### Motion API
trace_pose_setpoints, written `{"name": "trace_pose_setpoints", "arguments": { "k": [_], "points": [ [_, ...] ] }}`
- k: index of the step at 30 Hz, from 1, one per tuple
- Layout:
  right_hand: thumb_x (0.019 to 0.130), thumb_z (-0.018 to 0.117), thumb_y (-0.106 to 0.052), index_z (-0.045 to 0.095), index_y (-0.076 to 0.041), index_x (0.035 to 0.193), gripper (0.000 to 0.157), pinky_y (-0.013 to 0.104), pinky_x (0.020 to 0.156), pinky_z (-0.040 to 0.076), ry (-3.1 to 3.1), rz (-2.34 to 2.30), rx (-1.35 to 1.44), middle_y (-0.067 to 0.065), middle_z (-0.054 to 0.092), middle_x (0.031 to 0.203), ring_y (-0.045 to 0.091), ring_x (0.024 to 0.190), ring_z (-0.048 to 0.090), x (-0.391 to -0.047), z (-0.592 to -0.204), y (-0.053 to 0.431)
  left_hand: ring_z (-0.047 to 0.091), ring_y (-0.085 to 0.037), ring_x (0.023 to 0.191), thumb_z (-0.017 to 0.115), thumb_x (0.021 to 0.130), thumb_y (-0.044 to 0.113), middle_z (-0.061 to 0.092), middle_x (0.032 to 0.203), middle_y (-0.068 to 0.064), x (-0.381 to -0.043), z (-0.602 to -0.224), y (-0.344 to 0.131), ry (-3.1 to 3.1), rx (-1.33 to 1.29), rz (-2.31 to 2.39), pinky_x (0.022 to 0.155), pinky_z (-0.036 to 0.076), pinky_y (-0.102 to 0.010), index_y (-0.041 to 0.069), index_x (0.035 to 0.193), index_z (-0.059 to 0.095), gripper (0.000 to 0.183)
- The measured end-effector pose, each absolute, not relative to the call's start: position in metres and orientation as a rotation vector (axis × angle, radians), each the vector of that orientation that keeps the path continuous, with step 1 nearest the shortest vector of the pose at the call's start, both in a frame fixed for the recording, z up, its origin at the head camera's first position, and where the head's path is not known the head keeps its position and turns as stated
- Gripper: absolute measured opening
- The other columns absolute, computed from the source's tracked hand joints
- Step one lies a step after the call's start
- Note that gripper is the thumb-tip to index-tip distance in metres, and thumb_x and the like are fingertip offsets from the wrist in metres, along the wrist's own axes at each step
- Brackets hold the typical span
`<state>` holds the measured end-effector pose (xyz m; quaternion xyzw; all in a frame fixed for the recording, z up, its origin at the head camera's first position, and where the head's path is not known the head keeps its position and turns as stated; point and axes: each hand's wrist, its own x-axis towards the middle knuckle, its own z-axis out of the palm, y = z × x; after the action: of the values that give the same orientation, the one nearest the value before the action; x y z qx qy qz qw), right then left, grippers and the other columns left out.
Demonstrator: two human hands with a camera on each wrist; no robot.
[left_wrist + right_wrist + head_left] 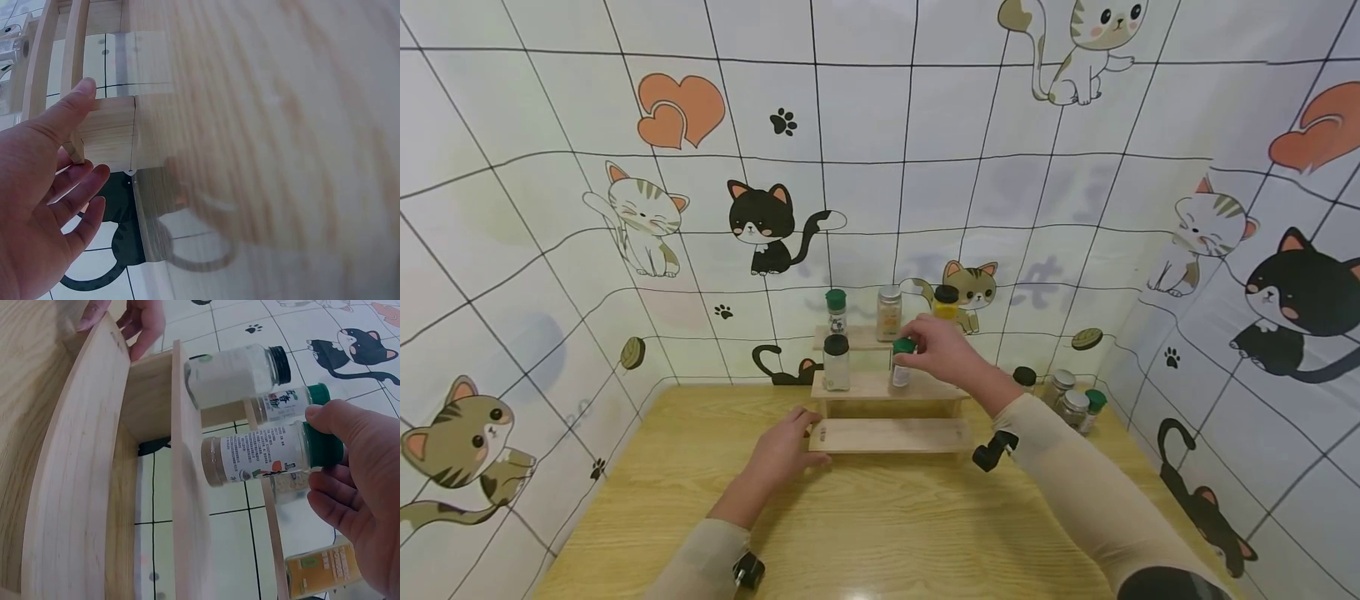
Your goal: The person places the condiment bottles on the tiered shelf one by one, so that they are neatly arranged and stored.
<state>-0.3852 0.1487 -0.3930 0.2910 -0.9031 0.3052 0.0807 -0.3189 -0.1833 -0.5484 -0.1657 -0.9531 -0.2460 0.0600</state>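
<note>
My right hand (946, 352) pinches the green cap of a spice jar (256, 453) between thumb and fingers. The jar has a white printed label and brown contents; it is upright at the middle step of a tiered wooden rack (891, 436). At the rack's lower left end, my left hand (784, 448) holds the front step, thumb on the board and fingers around its end. A clear jar with a black lid (837, 363) stands left on the middle step. Behind, the top step carries a green-capped jar (836, 312), a silver-lidded jar (889, 313) and a yellow jar with a dark lid (946, 302).
Several more jars stand on the table right of the rack, among them a black-lidded one (1024, 377), a silver-lidded one (1072, 406) and a green-capped one (1094, 408). Cat-patterned sheeting (865, 108) encloses the wood-grain table (880, 525) at back and sides.
</note>
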Motion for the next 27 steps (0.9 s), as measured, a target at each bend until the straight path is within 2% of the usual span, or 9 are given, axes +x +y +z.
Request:
{"name": "trace_pose_setpoints", "arguments": {
  "k": [9, 18, 27],
  "points": [
    [0.096, 0.090, -0.031, 0.076, -0.008, 0.107, 0.029, 0.034, 0.071, 0.052, -2.722, 0.819, 0.789, 0.005, 0.063, 0.096, 0.020, 0.082, 0.057, -0.392, -0.400, 0.129, 0.072, -0.023, 0.108, 0.101, 0.081, 0.037, 0.064, 0.129, -0.005, -0.318, -0.547, -0.182, -2.905, -0.481, -0.742, 0.085, 0.061, -0.050, 0.009, 0.141, 0.068, 0.074],
    [0.096, 0.090, -0.033, 0.078, -0.006, 0.107, 0.031, 0.035, 0.071, 0.053, -2.752, 0.800, 0.670, 0.003, 0.063, 0.093, 0.021, 0.082, 0.058, -0.393, -0.402, 0.120, 0.072, -0.023, 0.109, 0.101, 0.082, 0.037, 0.063, 0.130, -0.005, -0.319, -0.548, -0.181, -2.922, -0.465, -0.740, 0.087, 0.061, -0.050, 0.009, 0.142, 0.068, 0.074],
    [0.097, 0.088, -0.040, 0.074, -0.005, 0.104, 0.038, 0.031, 0.068, 0.054, -2.847, 0.735, 0.577, 0.005, 0.063, 0.097, 0.021, 0.083, 0.060, -0.388, -0.394, 0.109, 0.072, -0.023, 0.110, 0.101, 0.082, 0.038, 0.063, 0.130, -0.003, -0.319, -0.549, -0.181, -2.913, -0.467, -0.738, 0.088, 0.061, -0.050, 0.011, 0.142, 0.068, 0.074]
  ]
}}
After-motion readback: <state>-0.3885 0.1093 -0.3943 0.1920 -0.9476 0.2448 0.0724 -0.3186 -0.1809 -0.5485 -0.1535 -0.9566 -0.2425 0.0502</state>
